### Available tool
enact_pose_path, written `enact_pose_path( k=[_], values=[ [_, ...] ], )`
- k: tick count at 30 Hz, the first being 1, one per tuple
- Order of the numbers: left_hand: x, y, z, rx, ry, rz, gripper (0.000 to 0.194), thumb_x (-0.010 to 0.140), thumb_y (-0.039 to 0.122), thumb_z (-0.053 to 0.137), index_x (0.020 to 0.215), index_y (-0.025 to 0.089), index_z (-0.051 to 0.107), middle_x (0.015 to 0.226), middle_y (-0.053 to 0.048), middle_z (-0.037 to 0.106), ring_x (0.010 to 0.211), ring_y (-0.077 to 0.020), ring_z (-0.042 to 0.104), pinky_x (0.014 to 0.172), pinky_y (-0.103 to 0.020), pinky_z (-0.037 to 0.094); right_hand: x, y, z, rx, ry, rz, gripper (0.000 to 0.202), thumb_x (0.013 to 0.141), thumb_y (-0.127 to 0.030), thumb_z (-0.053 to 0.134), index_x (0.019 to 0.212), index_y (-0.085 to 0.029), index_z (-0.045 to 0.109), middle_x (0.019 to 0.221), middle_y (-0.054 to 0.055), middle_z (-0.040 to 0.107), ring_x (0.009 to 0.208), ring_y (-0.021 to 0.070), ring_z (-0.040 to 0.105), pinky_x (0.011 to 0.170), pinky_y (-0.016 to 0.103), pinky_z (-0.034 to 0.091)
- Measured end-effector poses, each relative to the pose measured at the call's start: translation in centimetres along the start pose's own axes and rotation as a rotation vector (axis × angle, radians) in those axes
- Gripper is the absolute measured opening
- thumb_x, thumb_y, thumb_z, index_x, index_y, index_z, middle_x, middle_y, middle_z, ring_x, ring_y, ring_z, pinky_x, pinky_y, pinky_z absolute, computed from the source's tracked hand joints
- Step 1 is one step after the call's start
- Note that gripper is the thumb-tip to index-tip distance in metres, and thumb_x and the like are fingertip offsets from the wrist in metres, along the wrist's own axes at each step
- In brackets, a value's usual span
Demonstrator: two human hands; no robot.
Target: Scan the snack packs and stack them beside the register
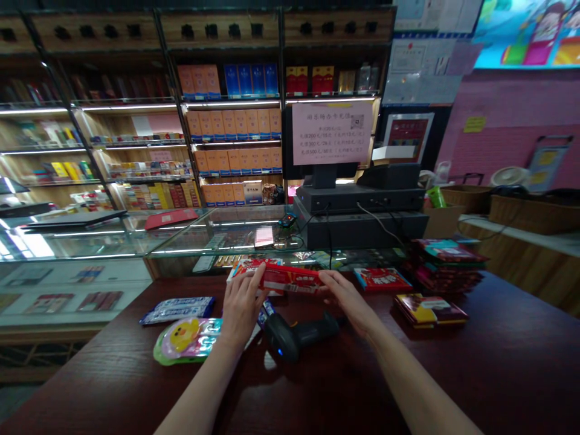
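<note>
Between my two hands, above the dark wooden counter, is a flat red snack box (292, 279) with its narrow side facing me. My left hand (243, 305) grips its left end, thumb along the top edge. Fingers of my right hand (341, 293) pinch the right end. Another red and white packet (247, 266) shows partly behind the held box. Below, a black barcode scanner (294, 338) with a small blue light lies on the counter. Left of my left hand are a toy-like pack with a yellow duck (185, 338) and blue and white wrapped packets (179, 309).
At the right stand a tall stack of snack packets (446, 266), maroon and yellow packets (430, 309) and a red packet (382, 279). A cash register (357, 211) with cables sits behind, beside a glass display case (217, 226). Shelves of boxes (235, 124) line the wall.
</note>
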State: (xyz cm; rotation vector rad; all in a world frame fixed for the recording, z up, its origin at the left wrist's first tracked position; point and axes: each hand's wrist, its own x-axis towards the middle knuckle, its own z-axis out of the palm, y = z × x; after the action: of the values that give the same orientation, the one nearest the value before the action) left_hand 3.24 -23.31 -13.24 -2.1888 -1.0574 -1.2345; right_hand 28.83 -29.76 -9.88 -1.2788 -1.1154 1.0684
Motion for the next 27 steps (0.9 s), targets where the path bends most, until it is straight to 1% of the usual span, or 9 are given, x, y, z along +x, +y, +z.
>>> enact_pose_path(
  k=[4,7,11,14,16,19,22,25,27],
  values=[
    [0.0,0.0,0.1,0.019,0.023,0.016,0.061,0.094,0.025,0.056,0.152,0.029,0.037,0.11,-0.007,0.069,0.106,-0.0238,0.063,0.107,-0.043,0.039,0.3,0.5,-0.2,-0.025,-0.001,0.025,0.041,0.082,-0.065,0.059,0.099,-0.027,0.064,0.098,0.004,0.073,0.093,0.023,0.067,0.072,0.032,0.048],
    [0.2,0.1,-0.1,0.005,-0.011,0.043,0.065,0.094,0.025,0.057,0.154,0.028,0.031,0.111,-0.007,0.07,0.107,-0.0231,0.064,0.112,-0.045,0.034,0.6,0.9,-0.6,-0.04,0.006,0.032,0.044,0.083,-0.067,0.058,0.1,-0.027,0.063,0.1,0.004,0.073,0.093,0.0227,0.068,0.072,0.032,0.047],
    [0.4,0.5,-0.5,-0.044,-0.062,0.084,0.074,0.092,0.026,0.061,0.156,0.029,0.024,0.119,-0.006,0.071,0.113,-0.0244,0.063,0.117,-0.049,0.027,1.0,1.2,-1.2,-0.048,0.026,0.052,0.045,0.083,-0.067,0.058,0.101,-0.025,0.063,0.099,0.004,0.074,0.093,0.0221,0.069,0.073,0.032,0.046],
    [0.5,0.5,-0.8,-0.088,-0.076,0.092,0.076,0.091,0.026,0.062,0.156,0.031,0.024,0.117,-0.004,0.072,0.111,-0.0245,0.064,0.118,-0.051,0.024,1.2,1.4,-1.3,-0.043,0.023,0.057,0.045,0.083,-0.067,0.058,0.101,-0.025,0.062,0.096,0.004,0.075,0.092,0.0225,0.07,0.072,0.032,0.046],
    [0.5,0.4,-1.0,-0.09,-0.074,0.09,0.074,0.091,0.027,0.063,0.155,0.031,0.027,0.114,-0.004,0.073,0.109,-0.0243,0.065,0.119,-0.051,0.023,1.2,1.4,-1.2,-0.038,0.021,0.049,0.045,0.083,-0.067,0.058,0.101,-0.025,0.061,0.099,0.004,0.075,0.095,0.0234,0.07,0.072,0.032,0.047],
    [0.6,0.0,-1.2,-0.046,-0.046,0.086,0.072,0.09,0.031,0.065,0.153,0.03,0.032,0.114,-0.006,0.072,0.107,-0.0246,0.065,0.118,-0.051,0.024,1.0,1.1,-1.0,-0.027,0.02,0.014,0.044,0.084,-0.064,0.058,0.105,-0.026,0.061,0.108,0.004,0.075,0.106,0.025,0.068,0.078,0.034,0.048],
    [0.4,-0.5,-1.3,-0.006,-0.024,0.047,0.071,0.087,0.034,0.068,0.151,0.029,0.037,0.115,-0.008,0.071,0.109,-0.0256,0.064,0.118,-0.051,0.025,0.7,0.8,-0.9,0.014,-0.008,-0.012,0.043,0.085,-0.06,0.059,0.113,-0.028,0.061,0.113,0.005,0.074,0.115,0.0267,0.066,0.085,0.037,0.049],
    [0.2,-1.1,-1.1,0.015,-0.019,0.01,0.069,0.086,0.037,0.068,0.149,0.028,0.039,0.116,-0.008,0.069,0.111,-0.0261,0.062,0.118,-0.052,0.024,0.6,0.7,-0.9,0.035,-0.046,-0.015,0.047,0.085,-0.056,0.062,0.123,-0.029,0.059,0.114,0.007,0.075,0.121,0.0284,0.063,0.093,0.043,0.049],
    [0.1,-1.5,-1.1,0.04,-0.003,-0.013,0.069,0.085,0.038,0.069,0.147,0.028,0.042,0.119,-0.009,0.066,0.115,-0.0274,0.059,0.119,-0.053,0.023,0.5,0.7,-0.9,0.011,-0.068,-0.018,0.052,0.084,-0.055,0.064,0.128,-0.029,0.057,0.118,0.008,0.074,0.124,0.0286,0.061,0.1,0.046,0.046]
  ],
)
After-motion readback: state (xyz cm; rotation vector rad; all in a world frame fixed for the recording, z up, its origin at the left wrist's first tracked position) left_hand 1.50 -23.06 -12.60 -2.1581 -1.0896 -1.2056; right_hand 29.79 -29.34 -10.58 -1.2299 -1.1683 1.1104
